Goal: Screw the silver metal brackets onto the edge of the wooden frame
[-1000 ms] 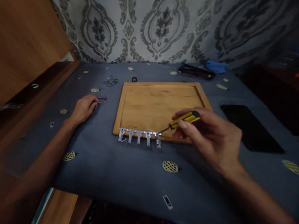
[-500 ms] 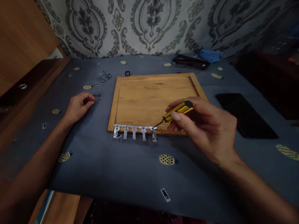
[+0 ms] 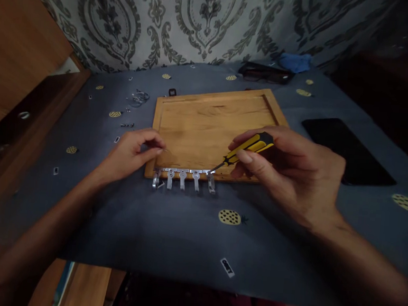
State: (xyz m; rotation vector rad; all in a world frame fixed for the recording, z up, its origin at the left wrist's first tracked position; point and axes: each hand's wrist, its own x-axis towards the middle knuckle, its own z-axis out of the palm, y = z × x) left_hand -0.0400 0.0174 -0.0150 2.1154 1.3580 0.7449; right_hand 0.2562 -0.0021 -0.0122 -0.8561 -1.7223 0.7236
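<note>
My right hand (image 3: 291, 175) grips a yellow and black screwdriver (image 3: 250, 146). Its tip rests at the right end of a row of silver metal hooks (image 3: 183, 180), fixed along the near edge of a wooden board (image 3: 210, 125). Over the board's left side is my left hand (image 3: 136, 154), thumb and forefinger pinched on a tiny thin piece that looks like a screw (image 3: 165, 150). A few loose screws (image 3: 127, 125) lie on the cloth behind that hand.
A black phone (image 3: 349, 151) lies right of the board. Behind it are dark glasses (image 3: 266, 73) and a blue cloth (image 3: 295, 62). Clear thin rings or wire (image 3: 138, 98) and a small black square piece (image 3: 172, 92) lie at the back left.
My left hand has moved right, from beside the loose screws to over the board's left edge, with a tiny screw pinched in it. The screwdriver tip stays at the rightmost hook.
</note>
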